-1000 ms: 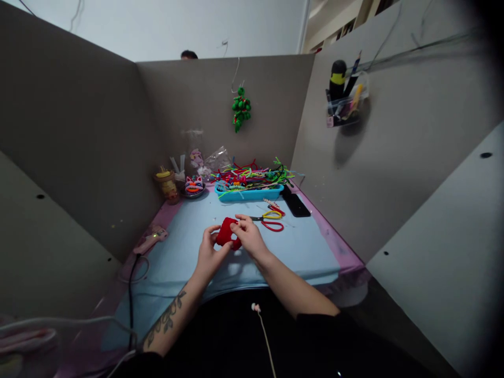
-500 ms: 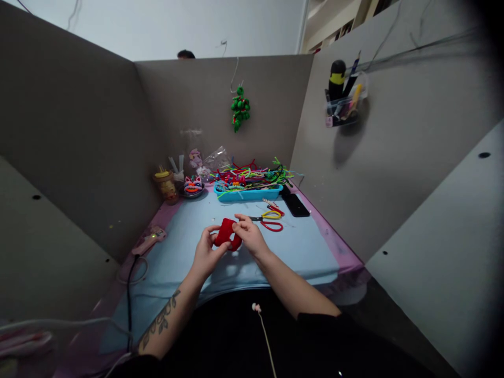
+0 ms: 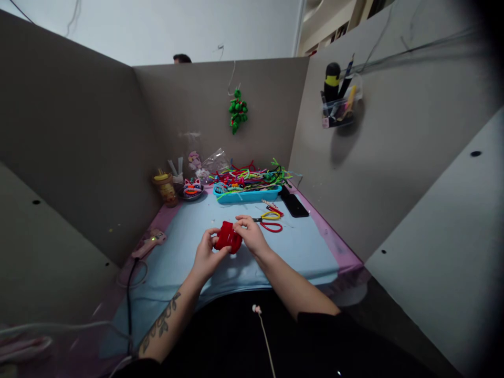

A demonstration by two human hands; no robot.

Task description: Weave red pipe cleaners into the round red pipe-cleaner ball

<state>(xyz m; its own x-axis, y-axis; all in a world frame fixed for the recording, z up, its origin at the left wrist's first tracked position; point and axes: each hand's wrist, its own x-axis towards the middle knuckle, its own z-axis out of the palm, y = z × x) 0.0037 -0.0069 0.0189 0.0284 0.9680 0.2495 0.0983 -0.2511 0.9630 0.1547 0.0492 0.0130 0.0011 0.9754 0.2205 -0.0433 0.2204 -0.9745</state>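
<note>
A red fuzzy piece (image 3: 227, 237) is held between my two hands above the light blue mat. My left hand (image 3: 208, 254) is closed on its left side, with the thumb along the lower edge. On the upper right side, the fingers of my right hand (image 3: 249, 234) pinch the same piece. Just beyond my right hand lie scissors (image 3: 271, 227) with one yellow and one red handle loop. A small red tool (image 3: 275, 210) rests behind them.
A blue tray (image 3: 250, 196) heaped with colourful fuzzy stems stands at the back. Beside it are a black phone (image 3: 295, 203), a bowl with a pink figure (image 3: 192, 187) and a cup (image 3: 166, 190). A pink corded tool (image 3: 150, 243) lies left.
The red piece has turned slightly between my fingers, and the pale gap seen in it before has narrowed. The whole view has shifted a little.
</note>
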